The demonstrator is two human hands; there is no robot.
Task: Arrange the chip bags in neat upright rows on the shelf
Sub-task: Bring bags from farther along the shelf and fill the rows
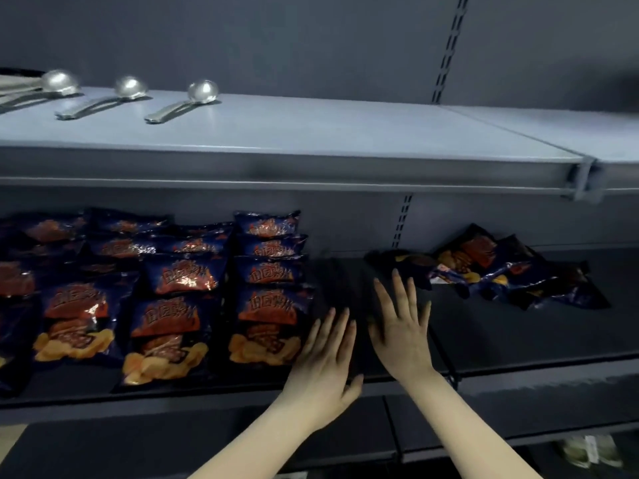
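Dark blue chip bags with orange print stand in several upright rows on the dark middle shelf (pixel 484 340); the rightmost row (pixel 271 292) ends near the shelf's middle. A loose heap of the same bags (pixel 498 271) lies flat at the back right. My left hand (pixel 325 361) is flat, fingers apart, its fingertips beside the right edge of the front bag (pixel 266 326) of that row. Over the bare shelf between the rows and the heap, my right hand (pixel 401 326) is spread with its fingers pointing toward the heap. Neither hand holds anything.
The upper grey shelf (pixel 311 133) overhangs the chip shelf and carries three metal ladles (pixel 183 102) at the left. A slotted upright (pixel 401 219) runs down the back panel. A lower shelf (pixel 207 451) shows below, with some pale packages (pixel 587 454) at the bottom right.
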